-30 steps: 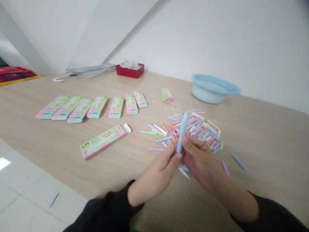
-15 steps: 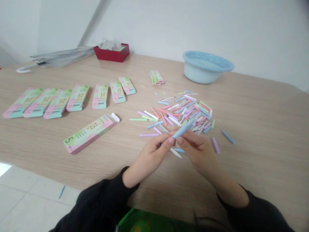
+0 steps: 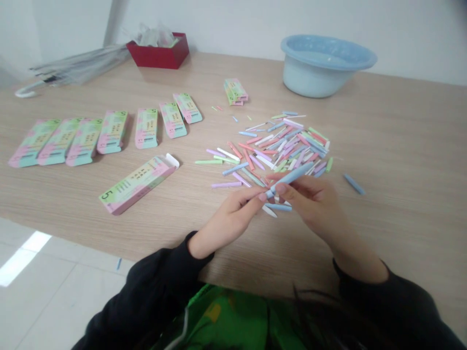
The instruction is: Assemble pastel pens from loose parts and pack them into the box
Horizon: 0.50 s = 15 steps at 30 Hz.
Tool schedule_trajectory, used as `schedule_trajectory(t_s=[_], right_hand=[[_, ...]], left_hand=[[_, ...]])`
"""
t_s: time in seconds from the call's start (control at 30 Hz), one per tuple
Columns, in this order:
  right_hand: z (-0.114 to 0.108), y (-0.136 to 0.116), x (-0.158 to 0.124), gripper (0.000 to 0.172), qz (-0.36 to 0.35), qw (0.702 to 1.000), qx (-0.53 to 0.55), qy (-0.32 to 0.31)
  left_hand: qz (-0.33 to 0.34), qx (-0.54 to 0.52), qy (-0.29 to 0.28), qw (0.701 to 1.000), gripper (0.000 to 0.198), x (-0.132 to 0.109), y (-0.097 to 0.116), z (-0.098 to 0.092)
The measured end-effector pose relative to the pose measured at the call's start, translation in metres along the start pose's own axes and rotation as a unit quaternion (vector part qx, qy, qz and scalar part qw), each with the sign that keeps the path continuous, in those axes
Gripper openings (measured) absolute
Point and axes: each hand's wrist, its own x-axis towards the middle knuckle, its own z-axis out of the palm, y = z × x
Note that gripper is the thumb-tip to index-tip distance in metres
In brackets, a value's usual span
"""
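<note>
Both hands meet over the near side of a heap of pastel pen parts [image 3: 288, 141]. My left hand [image 3: 235, 211] pinches the lower left end of a light blue pen [image 3: 294, 174]. Its thicker barrel, pointing up and right, is gripped between the thumb and fingers of my right hand [image 3: 315, 201]. A seam shows between the two grips; whether the parts there are joined I cannot tell. Below the fingers lie a white pen part [image 3: 270, 211] and a blue one [image 3: 278, 207], partly hidden. Another blue pen part [image 3: 353, 183] lies apart on the right.
An open pink-green carton [image 3: 140, 184] lies left of the heap. Several similar cartons [image 3: 113, 131] form a row behind it, with a small carton stack [image 3: 236, 91] farther back. Toward the wall are a blue basin [image 3: 326, 65], a red box [image 3: 160, 53] and a clear umbrella [image 3: 83, 65].
The view has tipped downward, so the table things sit higher in it. My right hand has shifted slightly up along the pen, away from my left, and a seam now shows between them.
</note>
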Motion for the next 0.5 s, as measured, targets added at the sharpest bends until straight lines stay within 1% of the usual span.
schedule_trajectory(t_s=[0.07,0.1,0.17,0.2,0.23,0.33,0.43,0.5], right_hand=[[0.001,0.001,0.000,0.025,0.000,0.998,0.058,0.028],[0.002,0.001,0.001,0.025,-0.009,0.996,0.085,0.040],[0.002,0.000,0.001,0.014,-0.024,0.992,0.112,0.049],[0.003,-0.001,0.001,0.009,-0.022,0.992,0.114,0.049],[0.003,-0.002,0.001,0.008,-0.015,0.992,0.114,0.044],[0.003,0.000,0.000,0.013,0.020,0.992,0.122,0.028],[0.001,0.007,-0.003,0.015,0.049,0.986,0.157,0.020],[0.000,0.012,-0.004,0.015,0.069,0.981,0.183,0.014]], left_hand=[[-0.016,0.002,0.001,1.000,0.029,-0.001,0.000,0.000],[-0.020,0.000,-0.001,1.000,0.028,-0.001,0.000,0.000],[-0.027,-0.016,-0.010,0.999,0.025,-0.001,-0.001,-0.001],[-0.027,-0.030,-0.013,0.999,0.025,-0.002,-0.001,-0.002],[-0.023,-0.045,-0.012,0.999,0.025,-0.002,-0.002,-0.003],[-0.029,-0.081,-0.011,0.996,0.024,-0.004,-0.002,-0.007],[-0.068,-0.091,-0.016,0.993,0.038,-0.007,-0.003,-0.011],[-0.076,-0.088,0.004,0.993,0.041,-0.007,-0.004,-0.012]])
